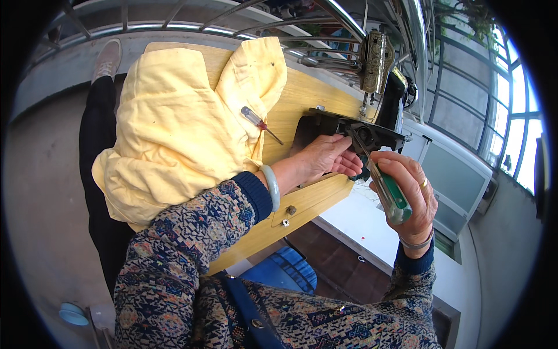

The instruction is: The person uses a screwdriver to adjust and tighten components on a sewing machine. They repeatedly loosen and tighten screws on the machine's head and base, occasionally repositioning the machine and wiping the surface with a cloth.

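A black sewing machine [397,96] is tipped up on the wooden table, its dark underside showing mechanical parts [365,135]. My right hand [410,189] is wrapped round a screwdriver [393,200] with a green and clear handle. The screwdriver's shaft points up into the underside, where the tip is hard to make out. Beside the shaft, my left hand [331,156] reaches into the same parts from the left. Its thumb and forefinger come together against them, the other fingers loosely bent below. Anything small between those fingertips is hidden.
Pale yellow cloth [168,134] covers the left of the wooden table [302,93]. On it lies a second screwdriver [256,119], with a red and clear handle. Two small metal parts [289,215] sit near the front edge. Metal railings [232,28] run behind; a blue stool [282,270] stands below.
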`<state>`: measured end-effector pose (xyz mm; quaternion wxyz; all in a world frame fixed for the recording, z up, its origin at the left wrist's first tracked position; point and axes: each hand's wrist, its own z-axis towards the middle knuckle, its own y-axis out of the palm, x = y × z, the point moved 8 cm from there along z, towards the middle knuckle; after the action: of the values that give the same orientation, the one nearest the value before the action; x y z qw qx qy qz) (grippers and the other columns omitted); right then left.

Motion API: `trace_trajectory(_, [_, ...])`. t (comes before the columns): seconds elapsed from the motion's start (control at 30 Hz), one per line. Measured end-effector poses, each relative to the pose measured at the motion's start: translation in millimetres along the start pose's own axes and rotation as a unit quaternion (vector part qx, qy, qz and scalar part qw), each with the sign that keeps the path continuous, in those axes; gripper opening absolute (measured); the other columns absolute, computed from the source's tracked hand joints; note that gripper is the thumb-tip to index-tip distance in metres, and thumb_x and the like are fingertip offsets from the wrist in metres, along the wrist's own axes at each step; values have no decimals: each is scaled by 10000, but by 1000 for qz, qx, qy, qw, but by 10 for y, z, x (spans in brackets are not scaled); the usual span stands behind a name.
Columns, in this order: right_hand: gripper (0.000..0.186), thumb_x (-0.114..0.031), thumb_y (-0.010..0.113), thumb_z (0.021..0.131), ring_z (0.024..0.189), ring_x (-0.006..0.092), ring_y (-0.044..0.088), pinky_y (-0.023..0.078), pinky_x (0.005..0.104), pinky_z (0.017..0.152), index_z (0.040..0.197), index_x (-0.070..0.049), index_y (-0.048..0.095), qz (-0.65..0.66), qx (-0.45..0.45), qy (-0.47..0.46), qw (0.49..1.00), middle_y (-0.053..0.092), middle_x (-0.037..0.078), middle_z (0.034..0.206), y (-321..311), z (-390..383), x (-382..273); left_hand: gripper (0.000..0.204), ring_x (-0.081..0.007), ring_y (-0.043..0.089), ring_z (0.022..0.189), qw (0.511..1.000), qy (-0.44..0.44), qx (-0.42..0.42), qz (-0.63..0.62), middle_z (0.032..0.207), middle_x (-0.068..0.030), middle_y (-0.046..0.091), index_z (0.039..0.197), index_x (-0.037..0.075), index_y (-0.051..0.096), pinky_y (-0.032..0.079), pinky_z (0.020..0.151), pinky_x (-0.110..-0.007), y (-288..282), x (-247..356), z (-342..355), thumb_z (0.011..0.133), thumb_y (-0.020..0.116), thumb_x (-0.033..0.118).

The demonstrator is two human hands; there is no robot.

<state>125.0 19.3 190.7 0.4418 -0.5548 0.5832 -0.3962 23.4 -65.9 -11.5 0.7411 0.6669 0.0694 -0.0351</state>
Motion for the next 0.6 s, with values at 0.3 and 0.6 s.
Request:
trace_trajectory(0.3, [383,2,771,783,925,291,694,559,346,804,1136,-10,622,-21,7,13,1000,707,169,1057,-133,73,-2,432,-280,672,968,1000,-12,-3,8,1070,-177,632,1206,5,515,572,876,-382,-11,-29,4,1052,482,407])
trace_trajectory(0.6, [339,-28,743,820,962,304,688,548,355,845,1138,3,629,-24,-2,15,1000,711,166,1049,-124,186,61,447,-275,681,951,999,-4,-3,44,1044,-190,635,1225,-4,481,573,857,-366,13,-15,14,1063,449,412])
